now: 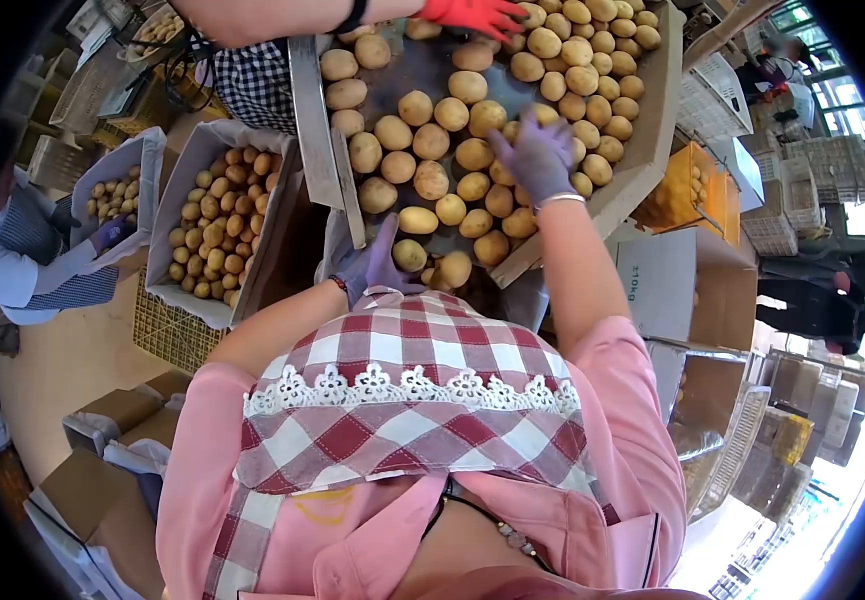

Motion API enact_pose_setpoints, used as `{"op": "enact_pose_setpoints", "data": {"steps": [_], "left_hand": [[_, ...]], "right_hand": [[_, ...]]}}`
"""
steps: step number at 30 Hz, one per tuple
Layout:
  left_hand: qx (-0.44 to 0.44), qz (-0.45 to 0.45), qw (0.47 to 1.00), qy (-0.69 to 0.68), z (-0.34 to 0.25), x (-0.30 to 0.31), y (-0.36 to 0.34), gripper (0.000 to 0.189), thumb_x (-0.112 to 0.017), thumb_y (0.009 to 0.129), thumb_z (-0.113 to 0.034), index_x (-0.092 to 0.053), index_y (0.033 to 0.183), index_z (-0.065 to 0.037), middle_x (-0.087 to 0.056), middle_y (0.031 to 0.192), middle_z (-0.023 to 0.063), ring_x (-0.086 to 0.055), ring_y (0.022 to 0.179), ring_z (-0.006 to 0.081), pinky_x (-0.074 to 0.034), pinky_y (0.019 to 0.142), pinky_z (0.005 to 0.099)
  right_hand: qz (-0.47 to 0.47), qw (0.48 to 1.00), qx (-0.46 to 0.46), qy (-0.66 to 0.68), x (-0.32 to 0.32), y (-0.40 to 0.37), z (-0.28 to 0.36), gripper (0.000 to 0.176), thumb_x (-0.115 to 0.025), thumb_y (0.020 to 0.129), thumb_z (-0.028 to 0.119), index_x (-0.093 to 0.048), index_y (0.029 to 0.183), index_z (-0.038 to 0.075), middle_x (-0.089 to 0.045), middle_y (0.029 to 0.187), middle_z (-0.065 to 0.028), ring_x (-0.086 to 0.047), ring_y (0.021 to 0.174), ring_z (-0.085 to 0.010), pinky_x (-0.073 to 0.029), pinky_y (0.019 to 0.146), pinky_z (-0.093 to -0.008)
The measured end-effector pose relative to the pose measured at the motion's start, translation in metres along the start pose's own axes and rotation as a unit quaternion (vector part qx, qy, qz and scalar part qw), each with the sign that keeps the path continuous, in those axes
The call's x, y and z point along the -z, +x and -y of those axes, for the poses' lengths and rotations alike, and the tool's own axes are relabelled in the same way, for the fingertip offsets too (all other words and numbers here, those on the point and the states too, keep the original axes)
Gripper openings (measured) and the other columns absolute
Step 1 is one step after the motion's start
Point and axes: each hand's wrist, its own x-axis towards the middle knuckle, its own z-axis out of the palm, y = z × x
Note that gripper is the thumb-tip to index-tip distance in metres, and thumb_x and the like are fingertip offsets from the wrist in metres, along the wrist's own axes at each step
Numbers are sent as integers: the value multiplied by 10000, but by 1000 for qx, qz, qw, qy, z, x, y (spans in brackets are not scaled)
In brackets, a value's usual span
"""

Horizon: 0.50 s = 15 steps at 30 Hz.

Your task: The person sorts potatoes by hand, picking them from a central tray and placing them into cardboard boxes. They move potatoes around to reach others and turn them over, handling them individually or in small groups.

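Fig.: purple-gloved L hand [373,268] & R hand [538,158]; tan potatoes [431,181]; red/white check apron [403,345]; pink shirt [618,420]; co-worker's red glove [473,14].

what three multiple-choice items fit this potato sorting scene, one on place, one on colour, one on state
1. Where is the person's right hand?
A over the potatoes on the sorting table
B at the person's side
C on the floor

2. What colour is the co-worker's glove at the top?
A purple
B red
C white

3. How is the lined box on the left?
A empty
B shut with a lid
C open, with potatoes inside

Answers:
1 A, the hand is spread open just above the potatoes.
2 B, that glove is plainly red, unlike the person's own purple ones.
3 C, its top is open and potatoes show inside.
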Motion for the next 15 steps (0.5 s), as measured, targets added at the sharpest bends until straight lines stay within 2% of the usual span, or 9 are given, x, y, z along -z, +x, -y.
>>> {"op": "enact_pose_setpoints", "data": {"steps": [1, 2, 4, 7, 8, 11, 13, 14, 15], "left_hand": [[-24, -18, 999, 22, 1, -4, -5, 923, -577, 825, -615, -149, 1480, -126, -271, 1486, 109, -302, 1335, 311, -268, 1116, 444], [-24, -30, 999, 24, -1, -4, -9, 933, -588, 825, -606, -142, 1482, -115, -266, 1491, 101, -296, 1338, 303, -262, 1120, 432], [0, -47, 999, 4, -4, -1, -16, 934, -587, 837, -598, -133, 1483, -98, -257, 1498, 87, -292, 1338, 292, -258, 1123, 423], [6, -3, 1000, -7, -3, 21, -8, 927, -498, 833, -680, -147, 1485, -123, -244, 1505, 83, -290, 1348, 298, -281, 1102, 475], [-2, 20, 1000, -4, 2, 33, 1, 932, -460, 825, -721, -154, 1486, -138, -239, 1507, 84, -288, 1354, 302, -291, 1092, 500], [-19, -19, 1000, -6, 2, 15, -9, 961, -447, 794, -774, -164, 1485, -169, -219, 1508, 116, -266, 1369, 341, -313, 1073, 535], [-16, -51, 999, 11, -1, 7, -14, 983, -460, 778, -785, -167, 1483, -167, -207, 1510, 135, -256, 1370, 362, -314, 1067, 554], [-10, -51, 999, -9, 0, 9, -11, 983, -472, 777, -778, -162, 1484, -169, -207, 1510, 139, -270, 1363, 367, -314, 1067, 557], [-4, -51, 998, -28, 2, 14, -6, 984, -484, 776, -772, -157, 1485, -171, -206, 1510, 144, -283, 1356, 371, -314, 1067, 561]], "right_hand": [[-48, 978, 78, 189, -7, -1, 22, 788, -509, 851, 620, -340, 1419, 100, -317, 1475, -219, -173, 1362, -539, -222, 1061, -633], [34, 980, 148, 131, 4, -11, 58, 750, -515, 844, 615, -353, 1419, 162, -276, 1504, -187, -180, 1380, -496, -192, 1038, -690], [15, 959, 284, 2, -7, -50, 99, 723, -535, 847, 545, -337, 1432, 170, -254, 1514, -179, -173, 1405, -432, -132, 981, -774], [-128, 915, 382, 38, -69, -96, 99, 734, -605, 791, 421, -389, 1404, 79, -327, 1460, -184, -274, 1329, -460, -219, 1069, -604], [-86, 905, 417, 5, -49, -110, 86, 699, -646, 765, 375, -441, 1364, 78, -330, 1458, -177, -280, 1322, -475, -256, 1075, -565], [-52, 871, 470, 134, -43, -125, 44, 528, -683, 755, 299, -558, 1226, 95, -483, 1355, -146, -452, 1243, -412, -408, 996, -487], [-37, 871, 391, 296, -28, -106, 34, 417, -667, 778, 268, -592, 1149, 93, -606, 1192, -130, -594, 1080, -333, -506, 862, -414], [-181, 878, 375, 235, -12, -94, 30, 339, -657, 791, 240, -612, 1088, 82, -659, 1052, -122, -645, 937, -307, -535, 764, -375], [-184, 898, 325, 232, -8, -80, 28, 357, -660, 793, 250, -601, 1106, 90, -654, 1049, -123, -645, 913, -324, -535, 737, -397]]}}
